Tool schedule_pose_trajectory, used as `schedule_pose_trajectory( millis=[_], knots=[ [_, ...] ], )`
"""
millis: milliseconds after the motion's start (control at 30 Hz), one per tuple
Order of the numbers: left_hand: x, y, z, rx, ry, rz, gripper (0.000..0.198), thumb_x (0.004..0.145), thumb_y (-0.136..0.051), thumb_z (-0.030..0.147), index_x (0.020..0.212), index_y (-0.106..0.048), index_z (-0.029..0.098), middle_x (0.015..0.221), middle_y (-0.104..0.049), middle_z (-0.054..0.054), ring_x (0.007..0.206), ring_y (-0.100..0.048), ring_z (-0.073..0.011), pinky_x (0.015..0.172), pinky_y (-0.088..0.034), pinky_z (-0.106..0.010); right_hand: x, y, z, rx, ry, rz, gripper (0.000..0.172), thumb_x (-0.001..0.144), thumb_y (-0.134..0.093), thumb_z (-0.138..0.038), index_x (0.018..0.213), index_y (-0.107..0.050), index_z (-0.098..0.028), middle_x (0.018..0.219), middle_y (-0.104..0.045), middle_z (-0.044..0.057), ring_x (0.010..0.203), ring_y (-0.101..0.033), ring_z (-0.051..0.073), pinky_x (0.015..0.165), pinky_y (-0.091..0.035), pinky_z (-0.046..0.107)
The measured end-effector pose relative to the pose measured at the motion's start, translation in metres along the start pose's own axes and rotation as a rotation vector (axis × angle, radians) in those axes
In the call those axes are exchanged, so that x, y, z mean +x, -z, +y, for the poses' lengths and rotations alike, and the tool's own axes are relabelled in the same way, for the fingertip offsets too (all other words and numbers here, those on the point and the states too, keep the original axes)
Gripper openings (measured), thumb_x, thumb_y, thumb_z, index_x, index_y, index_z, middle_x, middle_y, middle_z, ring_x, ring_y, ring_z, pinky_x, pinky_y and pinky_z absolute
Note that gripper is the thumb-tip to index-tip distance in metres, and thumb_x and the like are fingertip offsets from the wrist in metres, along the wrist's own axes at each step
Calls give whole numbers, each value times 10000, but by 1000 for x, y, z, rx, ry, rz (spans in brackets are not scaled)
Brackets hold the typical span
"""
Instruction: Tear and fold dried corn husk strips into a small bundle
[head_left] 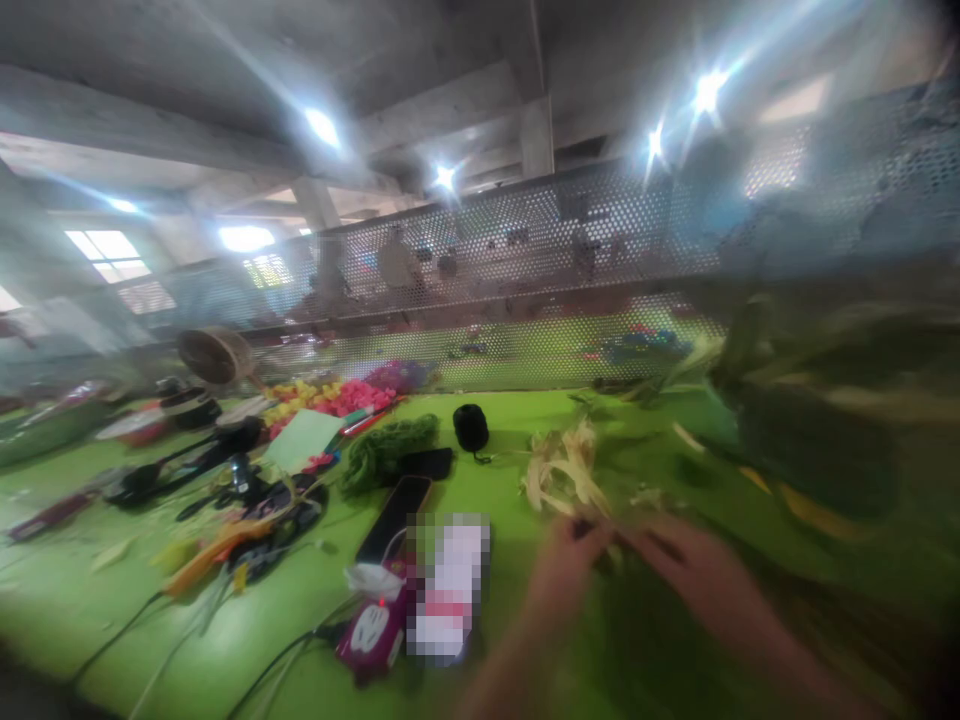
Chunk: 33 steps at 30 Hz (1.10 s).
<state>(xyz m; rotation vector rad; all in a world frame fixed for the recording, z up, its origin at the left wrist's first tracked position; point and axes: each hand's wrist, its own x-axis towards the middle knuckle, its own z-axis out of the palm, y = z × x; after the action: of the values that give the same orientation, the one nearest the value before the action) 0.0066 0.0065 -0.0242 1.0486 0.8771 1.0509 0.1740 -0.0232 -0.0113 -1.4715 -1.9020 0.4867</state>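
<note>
Near the table's front right, my left hand (574, 565) has its fingers pinched at the lower end of a bunch of pale, dry husk strips (564, 470). Close beside it, my right hand (679, 560) is also closed, its fingertips meeting the same strips. Blur hides exactly where the fingers grip. The strips fan out upward, curled and cream-coloured. A ball of black yarn (470, 428) stands behind and left of the hands, its loose end trailing toward the strips.
A pixelated phone-like screen (450, 590), a purple power strip (371, 632) and a dark phone (395, 518) lie left. Beyond are green fibre (390, 450), pink flowers (360, 395) and an orange-handled corded tool (214, 555). A perforated metal divider (525, 250) rises behind; a blurred dark container (817, 450) stands right.
</note>
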Motion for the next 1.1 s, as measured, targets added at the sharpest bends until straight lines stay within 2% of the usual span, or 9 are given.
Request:
schedule_pose_trajectory(
  millis=[167, 267, 333, 500, 633, 733, 833, 967, 1100],
  knots=[
    [7, 4, -6, -135, 26, 93, 389, 628, -794, 436, 814, -661, 121, 705, -639, -36, 554, -539, -114, 580, -429, -251, -4, -3, 8, -367, 329, 317, 315, 896, -519, -295, 1193, -622, -316, 1179, -666, 58, 1082, -595, 253, 886, -461, 401],
    [11, 3, -11, -163, 28, 99, 375, 580, -821, 394, 783, -678, 113, 725, -663, -61, 600, -568, -138, 617, -449, -264, -9, -16, 13, -511, 529, 271, 407, 867, -521, -165, 1196, -615, -383, 1209, -667, 0, 1097, -568, 237, 931, -403, 422],
    [11, 1, -14, -146, 35, 103, 353, 565, -821, 374, 763, -691, 112, 726, -676, -72, 628, -585, -159, 630, -456, -271, -11, -27, 16, -552, 573, 217, 460, 833, -531, -126, 1190, -610, -405, 1270, -646, -42, 1118, -550, 234, 968, -360, 439],
    [6, -3, -13, -159, 49, 114, 345, 620, -773, 352, 874, -710, 127, 806, -704, -80, 737, -626, -192, 697, -478, -283, -12, -39, 23, -566, 588, 233, 400, 804, -580, -144, 1131, -638, -368, 1214, -682, -42, 1110, -565, 228, 1075, -259, 450],
    [6, -3, -11, -59, 14, 147, 268, 624, -772, 328, 783, -694, 126, 786, -692, -75, 725, -607, -180, 691, -476, -279, -11, -27, 18, -522, 545, 137, 398, 816, -576, -168, 1124, -645, -410, 1070, -735, -45, 1017, -619, 227, 1022, -312, 442],
    [6, -4, -12, 27, -43, 148, 188, 673, -728, 289, 756, -673, 130, 758, -675, -61, 695, -583, -163, 662, -457, -270, -8, -17, 11, -363, 440, 165, 291, 847, -570, -208, 1037, -687, -395, 945, -751, -29, 914, -636, 219, 924, -384, 432],
    [4, -6, -12, 46, -115, 96, 124, 713, -687, 252, 758, -652, 141, 757, -655, -48, 699, -569, -150, 660, -443, -257, -5, -11, 7, -143, 300, 199, 222, 847, -554, -225, 965, -715, -322, 973, -733, 14, 924, -631, 233, 847, -446, 405],
    [-1, -8, -6, 78, -85, 74, 209, 752, -674, 342, 772, -614, 143, 711, -630, -50, 648, -562, -151, 609, -441, -259, -2, -6, 4, 34, 144, 196, 206, 827, -526, -223, 906, -711, -268, 964, -717, 34, 913, -641, 236, 784, -492, 370],
    [1, -8, -3, 51, -17, 148, 237, 719, -698, 354, 781, -598, 149, 716, -632, -41, 639, -576, -155, 600, -456, -266, -3, -3, 6, -102, 232, 213, 170, 837, -570, -276, 892, -730, -280, 958, -740, 34, 927, -630, 258, 841, -453, 422]
  ],
)
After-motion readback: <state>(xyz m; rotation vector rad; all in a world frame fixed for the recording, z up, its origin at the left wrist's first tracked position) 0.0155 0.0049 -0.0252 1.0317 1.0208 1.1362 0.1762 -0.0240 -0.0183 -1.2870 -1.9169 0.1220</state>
